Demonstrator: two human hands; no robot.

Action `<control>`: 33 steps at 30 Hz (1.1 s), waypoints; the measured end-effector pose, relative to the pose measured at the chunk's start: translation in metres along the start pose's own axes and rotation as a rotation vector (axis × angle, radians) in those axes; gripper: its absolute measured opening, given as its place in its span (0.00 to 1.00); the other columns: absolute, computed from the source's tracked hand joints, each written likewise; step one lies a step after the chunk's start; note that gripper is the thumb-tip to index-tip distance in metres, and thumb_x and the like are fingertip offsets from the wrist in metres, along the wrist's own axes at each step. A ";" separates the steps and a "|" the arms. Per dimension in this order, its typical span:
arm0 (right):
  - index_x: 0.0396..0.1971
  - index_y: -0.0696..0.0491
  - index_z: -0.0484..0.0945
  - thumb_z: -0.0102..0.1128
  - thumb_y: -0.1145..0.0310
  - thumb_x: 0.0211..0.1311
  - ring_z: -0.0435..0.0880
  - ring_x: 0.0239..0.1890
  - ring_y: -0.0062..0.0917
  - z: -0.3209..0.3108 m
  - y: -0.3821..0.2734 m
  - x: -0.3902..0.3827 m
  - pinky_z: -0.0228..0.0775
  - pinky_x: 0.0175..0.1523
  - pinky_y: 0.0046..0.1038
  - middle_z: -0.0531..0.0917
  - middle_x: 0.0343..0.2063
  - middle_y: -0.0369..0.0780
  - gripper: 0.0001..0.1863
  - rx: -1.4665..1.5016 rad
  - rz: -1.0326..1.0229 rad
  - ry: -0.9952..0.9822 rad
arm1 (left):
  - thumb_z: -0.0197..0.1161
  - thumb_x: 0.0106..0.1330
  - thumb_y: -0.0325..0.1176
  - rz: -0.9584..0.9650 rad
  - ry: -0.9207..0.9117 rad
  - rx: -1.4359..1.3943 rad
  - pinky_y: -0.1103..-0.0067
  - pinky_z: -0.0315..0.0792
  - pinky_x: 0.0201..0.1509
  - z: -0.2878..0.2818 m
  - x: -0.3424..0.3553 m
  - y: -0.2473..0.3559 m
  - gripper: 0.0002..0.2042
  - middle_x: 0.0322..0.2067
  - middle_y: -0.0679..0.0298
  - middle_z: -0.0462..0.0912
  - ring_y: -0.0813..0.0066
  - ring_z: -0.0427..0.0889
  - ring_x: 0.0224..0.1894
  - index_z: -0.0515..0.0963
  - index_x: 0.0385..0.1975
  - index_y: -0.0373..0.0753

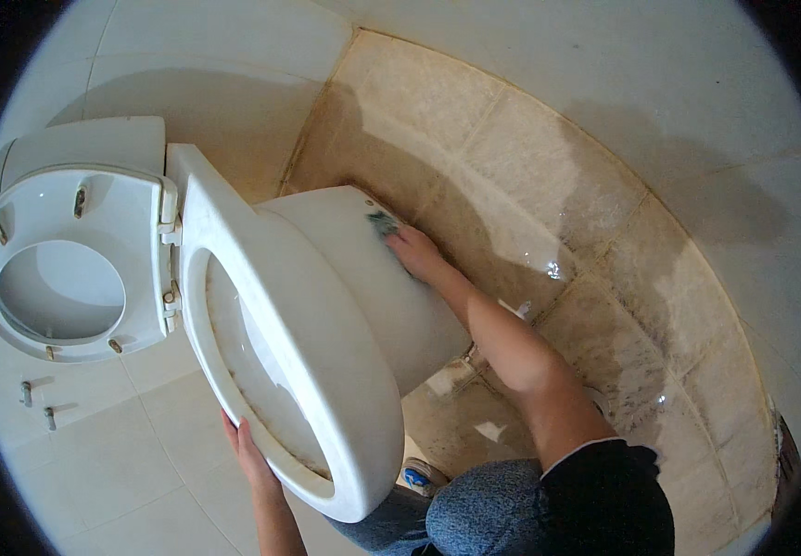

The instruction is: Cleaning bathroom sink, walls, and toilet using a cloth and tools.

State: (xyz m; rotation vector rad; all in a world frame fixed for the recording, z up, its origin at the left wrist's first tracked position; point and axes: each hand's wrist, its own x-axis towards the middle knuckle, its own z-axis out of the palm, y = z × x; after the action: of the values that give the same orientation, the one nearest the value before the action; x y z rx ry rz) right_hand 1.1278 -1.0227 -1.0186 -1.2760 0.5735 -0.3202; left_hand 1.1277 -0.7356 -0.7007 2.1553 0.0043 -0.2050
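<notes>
A white toilet (345,315) takes up the middle of the view, its seat (146,278) and lid tipped up against the cistern (85,148). Out on the far right side of the toilet's base, my right hand (413,252) presses a dark green scouring pad (381,222) to the white surface, fingers closed over it. My left hand (254,456) grips the bowl's rim on the near left side, the fingers partly hidden. Brownish stains run along the inner edge of the rim.
Wet beige floor tiles (512,167) with dark, dirty patches stretch along the right. Pale tiled walls (697,83) close in the far and right sides. Two small metal fittings (26,394) stick out of the left wall. My shoe (422,475) stands beside the bowl.
</notes>
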 end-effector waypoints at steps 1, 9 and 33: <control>0.39 0.62 0.71 0.46 0.60 0.59 0.76 0.39 0.41 -0.003 0.006 -0.022 0.65 0.45 0.36 0.77 0.36 0.50 0.19 -0.024 0.099 0.121 | 0.48 0.65 0.34 0.000 0.020 0.011 0.71 0.60 0.60 -0.001 0.000 0.000 0.28 0.59 0.57 0.59 0.64 0.61 0.59 0.48 0.65 0.41; 0.46 0.60 0.67 0.45 0.68 0.55 0.70 0.49 0.45 0.025 -0.066 -0.175 0.60 0.53 0.41 0.73 0.41 0.55 0.19 -0.181 -0.674 0.431 | 0.47 0.65 0.30 0.282 0.011 0.014 0.72 0.50 0.65 -0.005 -0.002 -0.009 0.26 0.65 0.59 0.49 0.66 0.52 0.65 0.53 0.64 0.41; 0.57 0.52 0.65 0.46 0.69 0.59 0.60 0.57 0.48 0.127 -0.198 -0.346 0.49 0.62 0.40 0.62 0.55 0.51 0.23 -0.596 -0.657 0.779 | 0.42 0.61 0.56 1.341 -0.909 0.888 0.50 0.33 0.64 -0.028 0.002 0.021 0.28 0.63 0.53 0.54 0.50 0.46 0.67 0.66 0.58 0.48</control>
State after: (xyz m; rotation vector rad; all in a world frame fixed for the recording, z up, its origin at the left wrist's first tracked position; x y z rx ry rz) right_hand 0.9337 -0.7919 -0.7289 -1.9051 0.9343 -1.3042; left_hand 1.1358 -0.7245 -0.6686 2.1379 -2.2827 -0.3928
